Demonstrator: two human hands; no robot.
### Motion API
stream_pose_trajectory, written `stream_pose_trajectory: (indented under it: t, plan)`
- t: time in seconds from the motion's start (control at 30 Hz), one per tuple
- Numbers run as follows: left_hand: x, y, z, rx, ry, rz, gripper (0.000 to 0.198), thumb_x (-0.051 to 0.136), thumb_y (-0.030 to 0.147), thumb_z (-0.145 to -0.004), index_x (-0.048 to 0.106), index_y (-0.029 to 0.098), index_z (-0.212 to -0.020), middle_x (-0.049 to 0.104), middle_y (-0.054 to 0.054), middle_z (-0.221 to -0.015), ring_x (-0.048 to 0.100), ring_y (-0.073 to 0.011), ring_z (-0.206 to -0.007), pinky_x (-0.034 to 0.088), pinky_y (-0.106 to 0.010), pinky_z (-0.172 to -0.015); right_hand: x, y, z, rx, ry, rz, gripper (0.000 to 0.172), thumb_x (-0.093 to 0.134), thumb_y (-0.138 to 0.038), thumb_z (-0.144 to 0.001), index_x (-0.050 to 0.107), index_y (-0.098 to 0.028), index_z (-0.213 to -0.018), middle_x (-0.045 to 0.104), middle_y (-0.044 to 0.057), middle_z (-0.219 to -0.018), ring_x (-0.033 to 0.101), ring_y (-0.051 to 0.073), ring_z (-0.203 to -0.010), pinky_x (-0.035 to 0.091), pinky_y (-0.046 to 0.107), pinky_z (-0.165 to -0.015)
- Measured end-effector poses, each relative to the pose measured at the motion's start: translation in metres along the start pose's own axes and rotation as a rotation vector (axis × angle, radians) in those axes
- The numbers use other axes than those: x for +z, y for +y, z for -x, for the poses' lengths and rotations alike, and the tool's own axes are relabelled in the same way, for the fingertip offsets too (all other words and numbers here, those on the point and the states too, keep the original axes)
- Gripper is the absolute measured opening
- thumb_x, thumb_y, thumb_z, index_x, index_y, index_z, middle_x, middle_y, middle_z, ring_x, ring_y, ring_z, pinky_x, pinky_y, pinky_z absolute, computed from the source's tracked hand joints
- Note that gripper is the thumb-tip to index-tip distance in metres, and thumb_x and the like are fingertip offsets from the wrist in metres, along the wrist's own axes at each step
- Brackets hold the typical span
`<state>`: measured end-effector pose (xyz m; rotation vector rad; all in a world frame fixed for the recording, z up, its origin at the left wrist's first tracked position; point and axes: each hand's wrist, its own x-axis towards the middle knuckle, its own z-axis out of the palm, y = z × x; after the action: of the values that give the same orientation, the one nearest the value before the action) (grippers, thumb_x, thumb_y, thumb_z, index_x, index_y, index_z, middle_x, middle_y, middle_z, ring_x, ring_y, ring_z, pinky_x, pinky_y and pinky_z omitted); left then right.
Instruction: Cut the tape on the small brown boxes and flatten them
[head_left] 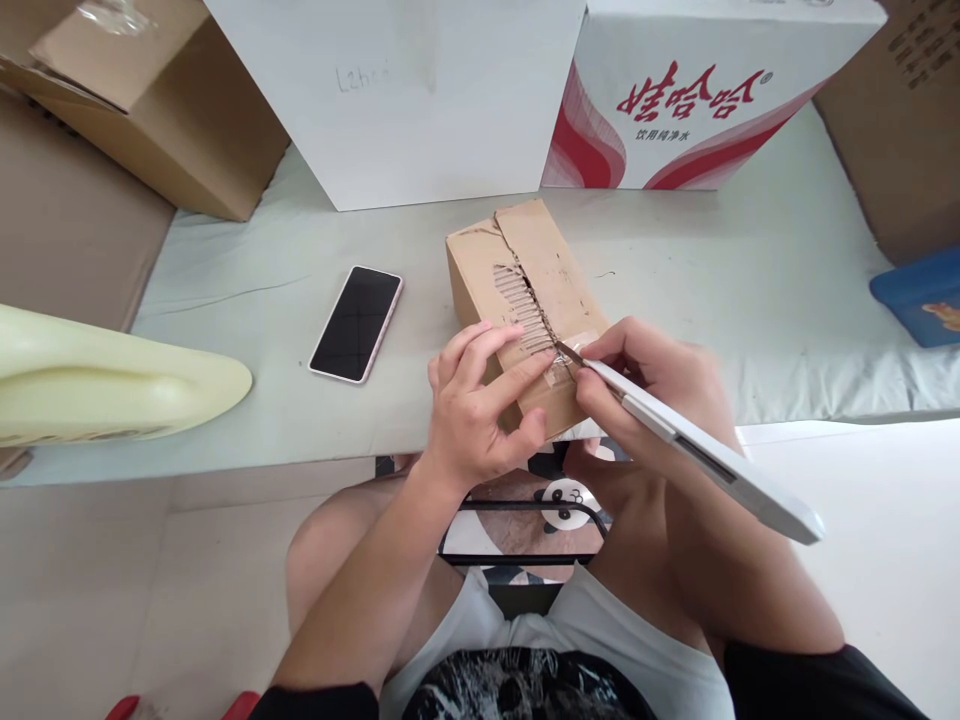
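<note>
A small brown cardboard box (540,262) lies on the pale table (247,310) near its front edge, its top torn so the corrugated layer shows. My left hand (480,410) grips the box's near left corner, fingers curled over the top and side. My right hand (652,375) is closed on a white utility knife (712,460). The knife's blade tip touches the taped seam on the box top, just right of my left fingertips. The handle sticks out to the lower right.
A black phone (356,322) lies face up left of the box. Behind stand a white box (405,90), a red-and-white printed carton (705,90) and brown cartons (165,110). A blue item (919,295) sits at the right edge, a cream plastic object (105,375) at the left.
</note>
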<state>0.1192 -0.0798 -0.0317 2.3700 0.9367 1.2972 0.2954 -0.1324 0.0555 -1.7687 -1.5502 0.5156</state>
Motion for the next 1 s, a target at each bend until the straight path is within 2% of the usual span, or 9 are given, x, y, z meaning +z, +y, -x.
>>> stream_pose_trajectory:
  t: [0.27, 0.5, 0.77, 1.0]
  plan:
    - [-0.001, -0.003, -0.001, 0.01, -0.015, -0.041, 0.042, 0.055, 0.046, -0.092, 0.078, 0.032, -0.124, 0.068, -0.007, -0.137, 0.053, -0.0333, -0.133, 0.039, -0.053, -0.118, -0.002, 0.001, -0.007, 0.035, -0.062, 0.04, 0.007, 0.062, -0.026, -0.075, 0.062, -0.022, -0.081, 0.06, -0.005, -0.056, 0.049, 0.01, -0.046, 0.038, 0.023, -0.048]
    - [0.003, -0.003, -0.001, 0.038, 0.035, -0.031, 0.041, 0.053, 0.046, -0.094, 0.078, 0.031, -0.123, 0.068, -0.007, -0.136, 0.055, -0.0306, -0.132, 0.04, -0.049, -0.119, -0.009, -0.002, -0.001, -0.026, -0.094, 0.068, 0.003, 0.061, -0.025, -0.079, 0.061, -0.022, -0.08, 0.059, -0.005, -0.054, 0.05, 0.01, -0.046, 0.04, 0.025, -0.052]
    - [0.003, -0.004, 0.0, 0.035, 0.003, -0.038, 0.042, 0.05, 0.049, -0.096, 0.077, 0.033, -0.124, 0.07, -0.005, -0.136, 0.056, -0.031, -0.135, 0.037, -0.05, -0.118, -0.013, -0.005, 0.0, -0.047, -0.079, 0.084, 0.004, 0.061, -0.021, -0.077, 0.059, -0.023, -0.076, 0.058, -0.006, -0.05, 0.049, 0.01, -0.042, 0.038, 0.025, -0.05]
    - [0.003, -0.003, 0.001, 0.013, -0.027, -0.051, 0.044, 0.05, 0.05, -0.094, 0.078, 0.033, -0.125, 0.069, -0.005, -0.138, 0.054, -0.0328, -0.136, 0.037, -0.051, -0.118, -0.011, -0.001, -0.008, 0.007, -0.144, 0.053, 0.006, 0.06, -0.019, -0.073, 0.056, -0.024, -0.073, 0.057, -0.006, -0.051, 0.049, 0.011, -0.044, 0.036, 0.026, -0.051]
